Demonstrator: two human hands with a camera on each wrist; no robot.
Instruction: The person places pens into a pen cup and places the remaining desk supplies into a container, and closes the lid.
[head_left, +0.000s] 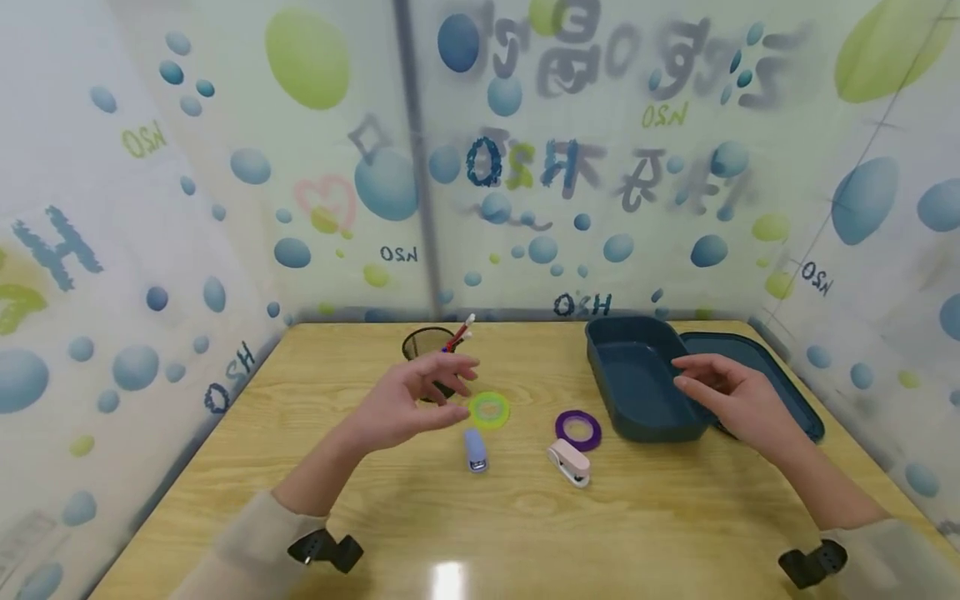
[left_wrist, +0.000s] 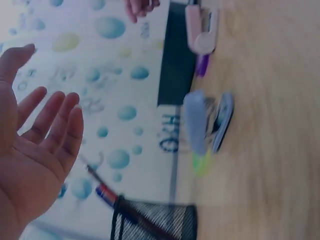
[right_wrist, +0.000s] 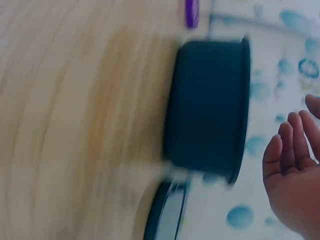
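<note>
My left hand [head_left: 408,402] is held above the table, fingers loosely bent and holding nothing. In the head view it partly covers a black mesh pen cup [head_left: 427,340] with a few pens [head_left: 459,335]. Close by lie a neon-green tape roll [head_left: 490,410] and a lavender stapler [left_wrist: 196,122]. To their right are a purple tape roll [head_left: 578,431] and a pale pink stapler [head_left: 570,462]. My right hand [head_left: 735,400] hovers by the right side of a dark teal box [right_wrist: 207,107], apart from it in the right wrist view and grasping nothing.
A dark teal lid [head_left: 765,375] lies to the right of the box, near the right edge of the wooden table [head_left: 337,508]. Printed curtains [head_left: 345,208] with blue and green dots enclose the table at the back and sides.
</note>
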